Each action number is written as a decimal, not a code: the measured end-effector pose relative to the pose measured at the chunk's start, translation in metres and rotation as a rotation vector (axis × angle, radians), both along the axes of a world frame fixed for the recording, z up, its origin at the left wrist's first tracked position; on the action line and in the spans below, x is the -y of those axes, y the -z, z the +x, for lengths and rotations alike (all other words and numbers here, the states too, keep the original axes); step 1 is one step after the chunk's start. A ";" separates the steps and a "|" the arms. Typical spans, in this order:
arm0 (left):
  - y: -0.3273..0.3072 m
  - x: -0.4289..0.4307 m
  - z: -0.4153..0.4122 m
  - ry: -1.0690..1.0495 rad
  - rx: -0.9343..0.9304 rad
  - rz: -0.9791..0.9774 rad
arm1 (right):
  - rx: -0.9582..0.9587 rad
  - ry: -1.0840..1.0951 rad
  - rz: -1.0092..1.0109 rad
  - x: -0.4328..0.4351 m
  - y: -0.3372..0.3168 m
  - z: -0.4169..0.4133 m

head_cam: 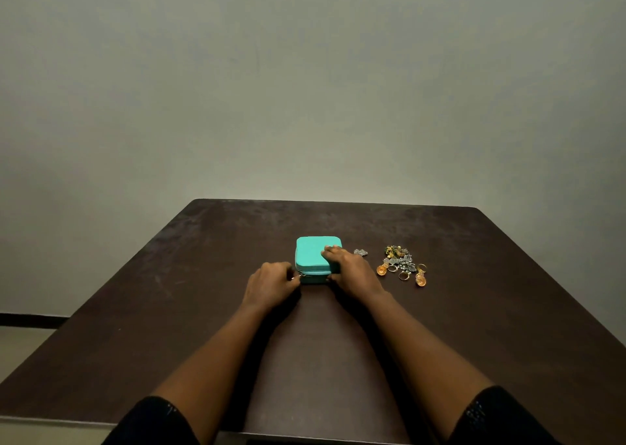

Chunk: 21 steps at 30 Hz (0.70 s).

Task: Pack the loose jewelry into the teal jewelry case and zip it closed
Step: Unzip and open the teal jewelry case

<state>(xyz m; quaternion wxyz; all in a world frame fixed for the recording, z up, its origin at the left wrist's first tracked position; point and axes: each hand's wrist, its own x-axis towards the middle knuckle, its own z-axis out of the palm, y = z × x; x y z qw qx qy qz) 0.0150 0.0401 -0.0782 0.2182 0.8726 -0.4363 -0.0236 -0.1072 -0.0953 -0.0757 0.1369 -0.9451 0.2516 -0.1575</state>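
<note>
A plain, pale grey-green wall is seen behind a dark brown desk with rounded far corners and a scuffed, dull top. At the middle of the desk the teal case is set flat with its lid down. It is square with rounded corners, a matte bright teal all over, and a zip seam is seen along its near side. Any lettering on it is too small to be read.

The left grip, a bare hand, is placed at the case's near left corner. Its fingers are curled, and a small silver zip pull is pinched between the fingertips. The right grip, also a bare hand, is clamped on the right part of the case: the fingers are laid over the lid and the thumb is pressed against the near side.

To the right of the case, apart from it, the loose jewelry is heaped on the desk: a tangle of silver and green-gold pieces, with two round orange-gold earrings and some rings at its near edge. One small silver piece is left alone between the case and the heap. Dark sleeves are seen at the bottom edge.
</note>
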 end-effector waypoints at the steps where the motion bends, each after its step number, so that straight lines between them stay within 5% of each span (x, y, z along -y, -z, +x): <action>1: -0.001 -0.003 0.007 0.006 -0.029 -0.004 | 0.003 0.000 -0.001 0.000 0.000 0.000; 21: -0.009 0.037 0.072 0.013 -0.130 -0.096 | 0.140 -0.024 0.057 0.009 0.010 -0.002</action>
